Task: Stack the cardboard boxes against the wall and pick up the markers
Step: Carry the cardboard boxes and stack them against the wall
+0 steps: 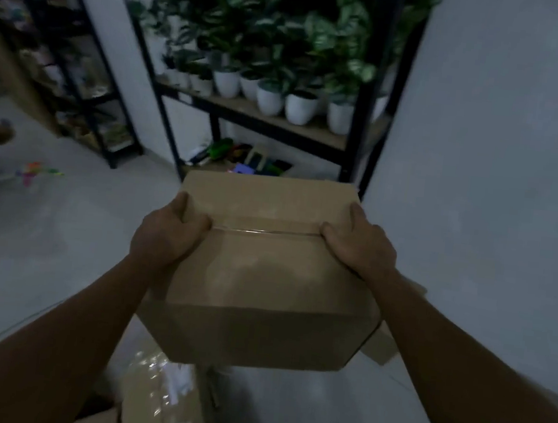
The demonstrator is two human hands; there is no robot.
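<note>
Pale floor (42,255) and wall (499,165); both hands grip a cardboard box (263,278).

Dim, bluish, softly blurred picture (wide-angle bending at edges), faint glare on the box (264,271)

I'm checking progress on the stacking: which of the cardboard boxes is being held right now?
The taped box in the middle: the left hand and right hand grip its sides. The plastic-wrapped box below it is untouched.
</note>
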